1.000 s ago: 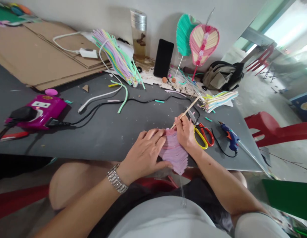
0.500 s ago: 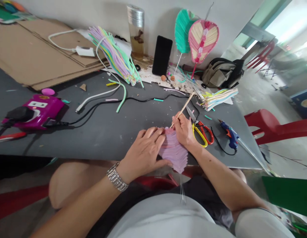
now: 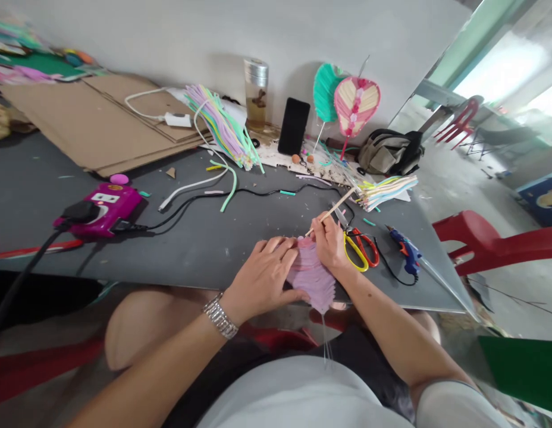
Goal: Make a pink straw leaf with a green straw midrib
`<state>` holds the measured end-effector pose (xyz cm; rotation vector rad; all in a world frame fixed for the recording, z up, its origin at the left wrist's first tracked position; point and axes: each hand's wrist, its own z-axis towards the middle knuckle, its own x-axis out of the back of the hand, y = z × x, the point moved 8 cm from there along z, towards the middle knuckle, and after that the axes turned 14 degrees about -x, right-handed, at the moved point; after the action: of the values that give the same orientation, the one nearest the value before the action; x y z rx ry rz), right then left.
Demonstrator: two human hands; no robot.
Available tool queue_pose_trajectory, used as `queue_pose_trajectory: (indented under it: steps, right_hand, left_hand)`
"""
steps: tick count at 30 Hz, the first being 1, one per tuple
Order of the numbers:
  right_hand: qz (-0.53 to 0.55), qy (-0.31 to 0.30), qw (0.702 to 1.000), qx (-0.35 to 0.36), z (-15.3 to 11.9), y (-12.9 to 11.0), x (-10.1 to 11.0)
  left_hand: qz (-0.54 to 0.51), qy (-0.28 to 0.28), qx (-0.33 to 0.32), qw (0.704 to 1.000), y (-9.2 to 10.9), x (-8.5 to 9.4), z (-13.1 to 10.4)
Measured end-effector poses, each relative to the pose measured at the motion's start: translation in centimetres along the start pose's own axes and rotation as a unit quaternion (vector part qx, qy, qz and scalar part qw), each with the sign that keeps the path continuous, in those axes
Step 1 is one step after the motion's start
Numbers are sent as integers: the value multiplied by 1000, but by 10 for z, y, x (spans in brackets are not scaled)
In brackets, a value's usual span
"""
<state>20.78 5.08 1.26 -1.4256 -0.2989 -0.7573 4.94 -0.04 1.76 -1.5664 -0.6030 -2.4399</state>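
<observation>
In hands (image 3: 266,274) also gripping a stick (image 3: 342,201), lilac piece (image 3: 312,278), long axis and tip (image 3: 322,307) bodyward

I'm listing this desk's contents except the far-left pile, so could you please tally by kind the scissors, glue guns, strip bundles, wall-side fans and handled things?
Scissors: 1
Glue gun: 1
Strip bundles: 2 (left bundle, right bundle)
Fans: 2 (teal fan, pink-cream fan)
Stick: 1
Lilac piece: 1
Total: 8

Head camera looks forward and down, seemingly near the table (image 3: 191,255).
</observation>
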Motion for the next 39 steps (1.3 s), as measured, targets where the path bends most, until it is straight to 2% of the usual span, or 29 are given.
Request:
queue_pose_trajectory:
  steps: [3, 6, 9, 11, 18, 39]
  right_hand:
    - [41, 1, 999, -14, -1, 1, 3]
    - [70, -38, 996, -29, 0, -2, -3]
    - [84, -81, 992, -38, 2, -5, -14]
    - [82, -89, 992, -34, 3, -7, -19]
    - [57, -91, 994, -38, 4, -9, -23]
    - [56, -102, 991, -64, 8, -7, -29]
  left_hand:
    - [-19, 41, 6, 999, -2, 3, -4]
    - [-28, 66, 14, 997, -4, 5, -7]
    - [-27, 61, 9, 998, -2, 4, -8]
    - [-20, 60, 5, 998, -2, 4, -9]
    - [7, 67, -17, 998, 2, 3, -8]
    - [10, 57, -12, 998, 2, 4, -5]
